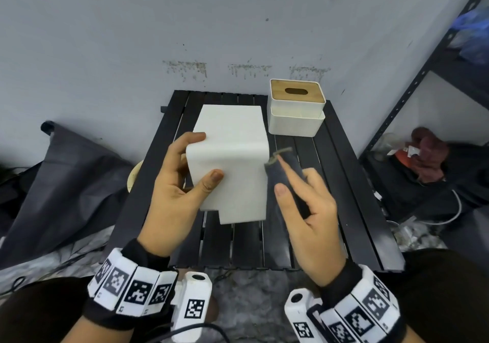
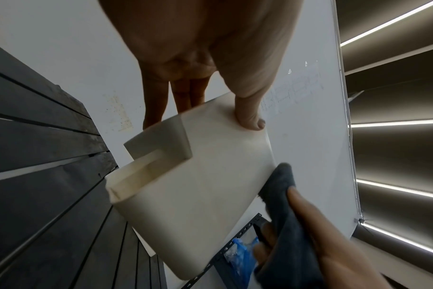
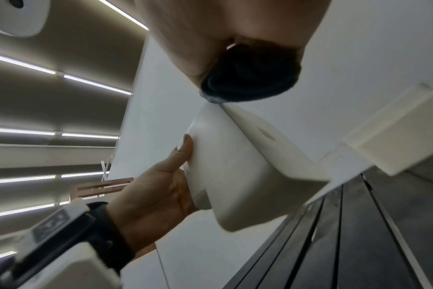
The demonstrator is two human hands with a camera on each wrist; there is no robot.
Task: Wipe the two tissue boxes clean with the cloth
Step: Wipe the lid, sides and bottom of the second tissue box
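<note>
A plain white tissue box (image 1: 232,163) is held up above the black slatted table (image 1: 344,197), tilted. My left hand (image 1: 182,181) grips its left side, thumb on the near face and fingers round the far edge. Folded dark grey cloth (image 1: 284,173) lies in my right hand (image 1: 304,202), which pinches it and presses it against the box's right edge. From the left wrist the box (image 2: 210,176) shows its open underside, with the cloth (image 2: 284,199) at its right edge. The right wrist view shows the cloth (image 3: 250,76) touching the box (image 3: 235,166). A second white tissue box (image 1: 296,107) with a wooden lid stands at the table's back right.
A grey wall rises just behind the table. A dark metal shelf rack (image 1: 423,78) with bags stands on the right. A dark bag (image 1: 66,178) lies on the floor at the left, and cables run over the floor.
</note>
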